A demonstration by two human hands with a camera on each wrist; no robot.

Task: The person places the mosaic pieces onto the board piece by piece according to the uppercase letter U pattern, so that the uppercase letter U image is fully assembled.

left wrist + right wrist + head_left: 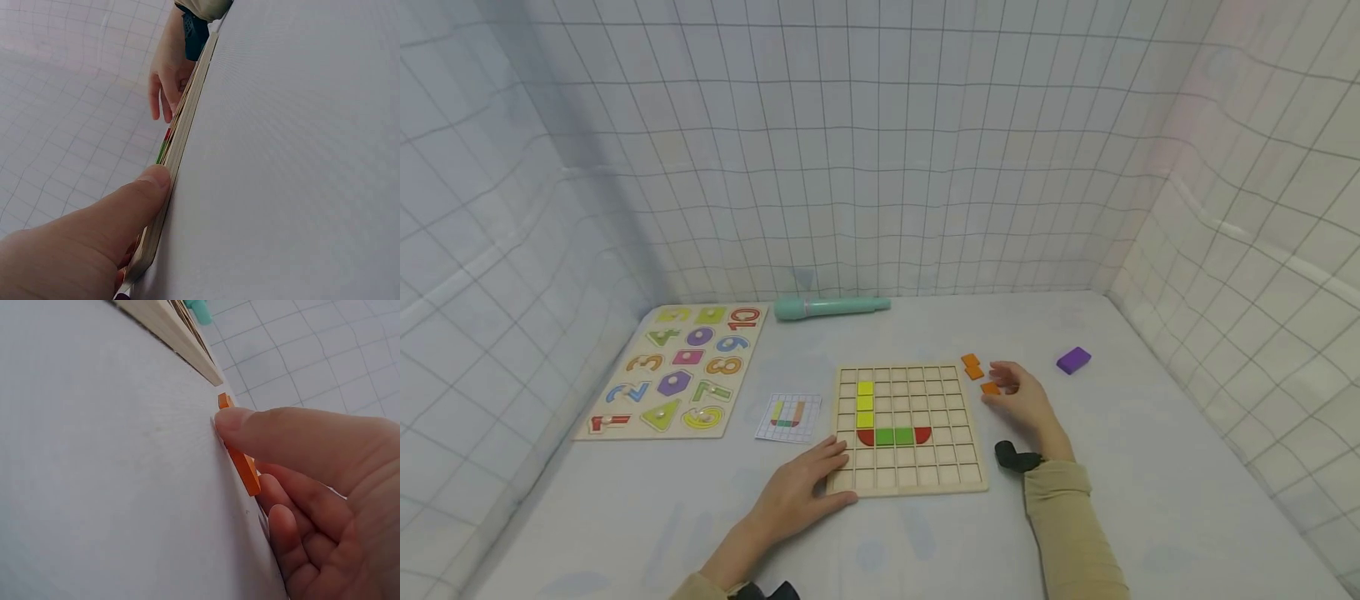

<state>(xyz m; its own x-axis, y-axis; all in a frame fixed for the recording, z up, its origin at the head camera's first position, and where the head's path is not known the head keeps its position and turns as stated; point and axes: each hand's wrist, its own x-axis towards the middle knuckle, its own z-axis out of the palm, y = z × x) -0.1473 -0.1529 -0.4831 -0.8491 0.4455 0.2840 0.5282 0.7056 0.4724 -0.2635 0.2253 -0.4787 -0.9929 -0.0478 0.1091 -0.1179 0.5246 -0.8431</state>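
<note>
A wooden grid board [906,477] lies flat on the table. It bears a column of yellow square tiles [866,403], with two green tiles [895,436] and a red curved tile [922,436] at each end of the row below. My left hand [801,492] rests at the board's lower left corner, fingers extended on the left edge and thumb against the near edge. Right of the board, my right hand [1026,404] has its thumb and curled fingers around an orange tile [247,472] at table level. Two more orange tiles [972,367] lie just beyond it.
A printed pattern card [787,417] lies left of the board. Farther left is a number and shape puzzle board [734,417]. A teal microphone-shaped toy [832,308] lies at the back. A purple block [1073,360] sits to the right. Grid-patterned cloth walls enclose the table.
</note>
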